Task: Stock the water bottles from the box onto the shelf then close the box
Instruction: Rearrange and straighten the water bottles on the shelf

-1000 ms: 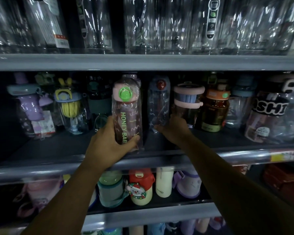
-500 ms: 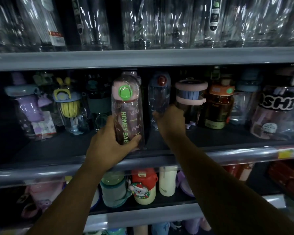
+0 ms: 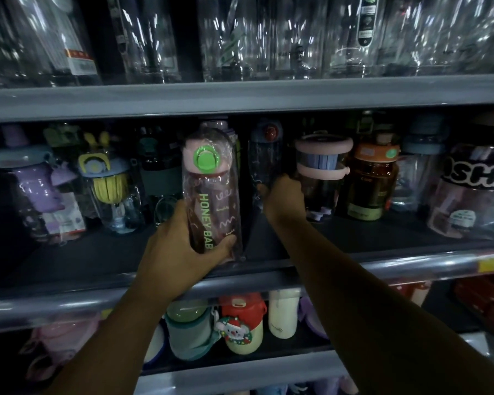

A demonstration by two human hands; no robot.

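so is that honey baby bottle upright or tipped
Upright: the pink clear plastic bottle with the green lid button has cap up, base down by the front of the dark shelf; the left hand grips its lower part.

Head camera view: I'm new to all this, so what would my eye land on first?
First comes the pink bottle with its bright green button and HONEY lettering, wrapped in clear plastic and gripped by the left hand at the front of the middle shelf. Just right of it, the right hand grips a dark blue bottle with a red button, farther back on the same shelf.
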